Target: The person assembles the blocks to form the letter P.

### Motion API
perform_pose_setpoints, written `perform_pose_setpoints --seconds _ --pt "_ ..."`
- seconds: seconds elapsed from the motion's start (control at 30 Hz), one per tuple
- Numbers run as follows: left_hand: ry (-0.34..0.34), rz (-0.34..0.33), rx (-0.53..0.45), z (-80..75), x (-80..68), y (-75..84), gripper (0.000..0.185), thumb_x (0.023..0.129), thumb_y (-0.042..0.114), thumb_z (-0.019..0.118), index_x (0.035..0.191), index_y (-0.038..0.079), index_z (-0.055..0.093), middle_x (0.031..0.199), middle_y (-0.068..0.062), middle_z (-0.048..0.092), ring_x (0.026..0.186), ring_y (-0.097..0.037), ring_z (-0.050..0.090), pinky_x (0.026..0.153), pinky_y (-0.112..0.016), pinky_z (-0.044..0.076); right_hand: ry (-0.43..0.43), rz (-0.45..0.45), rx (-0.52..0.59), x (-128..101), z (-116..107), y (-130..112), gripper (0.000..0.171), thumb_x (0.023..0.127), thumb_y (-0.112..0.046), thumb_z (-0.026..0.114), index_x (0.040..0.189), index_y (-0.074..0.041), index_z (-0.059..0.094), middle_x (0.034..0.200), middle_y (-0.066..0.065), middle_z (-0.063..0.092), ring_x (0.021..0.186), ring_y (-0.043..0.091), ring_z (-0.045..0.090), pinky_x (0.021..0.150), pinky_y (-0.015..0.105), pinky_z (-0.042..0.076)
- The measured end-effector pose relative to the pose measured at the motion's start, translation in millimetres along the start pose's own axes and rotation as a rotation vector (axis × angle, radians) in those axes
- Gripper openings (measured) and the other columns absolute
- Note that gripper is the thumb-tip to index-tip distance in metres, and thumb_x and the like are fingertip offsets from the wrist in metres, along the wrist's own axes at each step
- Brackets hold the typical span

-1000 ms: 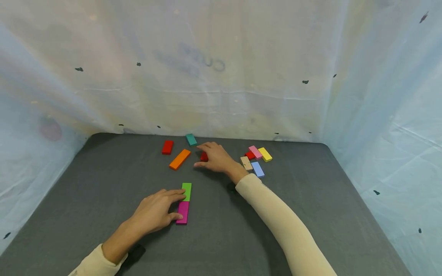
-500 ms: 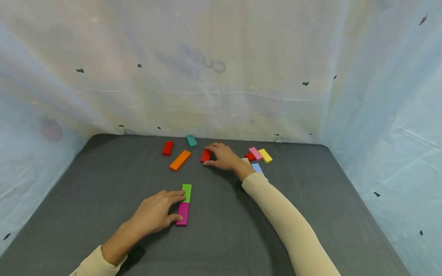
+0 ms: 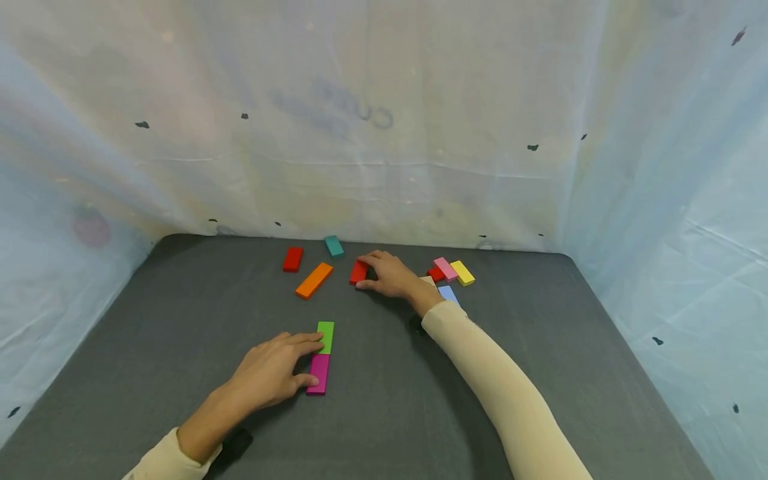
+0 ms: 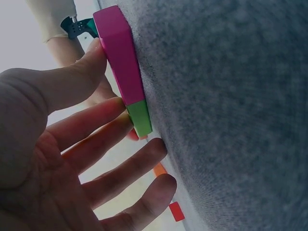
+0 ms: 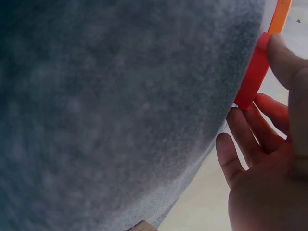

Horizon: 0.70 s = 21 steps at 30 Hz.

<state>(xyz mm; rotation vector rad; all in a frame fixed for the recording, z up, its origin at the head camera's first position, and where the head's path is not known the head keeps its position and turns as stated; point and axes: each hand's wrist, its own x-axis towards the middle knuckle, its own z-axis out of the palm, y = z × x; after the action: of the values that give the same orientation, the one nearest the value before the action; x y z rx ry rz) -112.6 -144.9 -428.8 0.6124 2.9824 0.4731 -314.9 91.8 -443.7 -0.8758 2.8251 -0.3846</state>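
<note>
- Fingers of the right hand [image 3: 390, 275] pinch a red block [image 3: 359, 272] at upper centre of the frame, thumb on its near end.
- Left hand [image 3: 273, 370], lower centre, lies flat and relaxed, fingertips touching the green block [image 3: 325, 337] and magenta block [image 3: 319, 374], which lie end to end.
- Orange block [image 3: 314, 280] sits just left of the pinched block on the grey mat [image 3: 150, 333].
- Pink block [image 3: 445, 269] and yellow block [image 3: 463, 273] lie right of the wrist.

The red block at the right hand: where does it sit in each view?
Head: red block centre, far side of the mat, at the right hand.
Left wrist: only a red sliver behind the fingers; can't confirm.
Right wrist: upper right, between thumb and fingers.
Shared landmark: orange block beside it.
</note>
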Motion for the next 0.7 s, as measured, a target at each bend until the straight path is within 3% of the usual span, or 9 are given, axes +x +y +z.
perform_pose_setpoints --seconds 0.2,0.7 --pt "-0.007 -0.005 0.002 1.3 0.5 -0.9 0.060 0.073 0.042 0.079 0.127 0.023 0.062 0.137 0.007 0.056 0.118 -0.017 0.056 0.090 -0.043 0.050 -0.013 0.011 -0.004 0.4 1.2 0.9 0.071 0.089 -0.052 0.059 0.148 -0.020 0.035 0.148 0.005 0.040 0.135 0.024 0.039 0.115 0.046 0.028" --pt "0.015 0.016 0.011 2.3 -0.3 -1.9 0.060 0.072 0.042 0.080 0.126 0.022 0.063 0.136 0.006 0.057 0.116 -0.017 0.057 0.088 -0.042 0.051 -0.005 -0.072 -0.011 -6.9 -0.8 -8.2 0.067 0.093 -0.048 0.054 0.148 -0.017 0.035 0.148 0.007 0.040 0.135 0.025 0.040 0.114 0.052 0.026"
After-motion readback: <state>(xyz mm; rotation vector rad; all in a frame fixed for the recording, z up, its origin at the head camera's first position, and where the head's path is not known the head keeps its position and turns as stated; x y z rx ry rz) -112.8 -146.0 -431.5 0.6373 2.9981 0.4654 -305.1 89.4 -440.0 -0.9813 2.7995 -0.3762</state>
